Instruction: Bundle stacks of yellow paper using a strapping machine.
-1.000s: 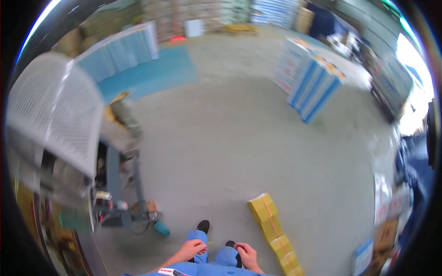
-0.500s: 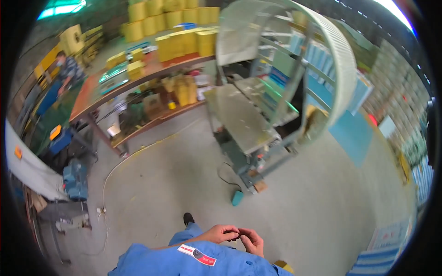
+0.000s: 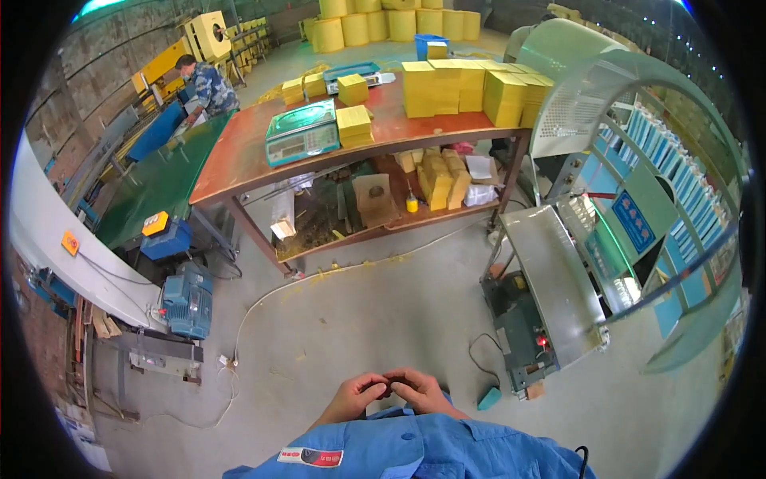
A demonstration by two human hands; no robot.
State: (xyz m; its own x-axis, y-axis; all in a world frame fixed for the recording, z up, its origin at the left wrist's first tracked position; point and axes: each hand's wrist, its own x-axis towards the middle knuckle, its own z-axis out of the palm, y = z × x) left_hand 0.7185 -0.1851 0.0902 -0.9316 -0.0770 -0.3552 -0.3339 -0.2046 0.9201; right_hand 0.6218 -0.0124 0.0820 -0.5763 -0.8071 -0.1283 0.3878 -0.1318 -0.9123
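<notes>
In front of my blue jacket (image 3: 399, 447), my left hand (image 3: 357, 397) and my right hand (image 3: 420, 389) are close together, fingers curled and touching at the tips. A small dark patch shows between the thumbs and fingers; whether it is a thing or only shadow is too small to tell. Both hands hang above the grey floor (image 3: 319, 343). No table or machine touches them.
Ahead stands a red-topped table (image 3: 239, 156) bearing a scale (image 3: 302, 136) and yellow paper stacks (image 3: 431, 88). At right is a metal-topped machine (image 3: 554, 271) with a teal foot pedal (image 3: 489, 398). A blue motor (image 3: 188, 299) and a cable (image 3: 239, 335) lie left; a co-worker (image 3: 209, 88) is far left.
My view has turned to the right-hand side's opposite, leftward, so the table and machine appear farther right. My hands stay together, fingertips still touching. My shoe has left the view.
</notes>
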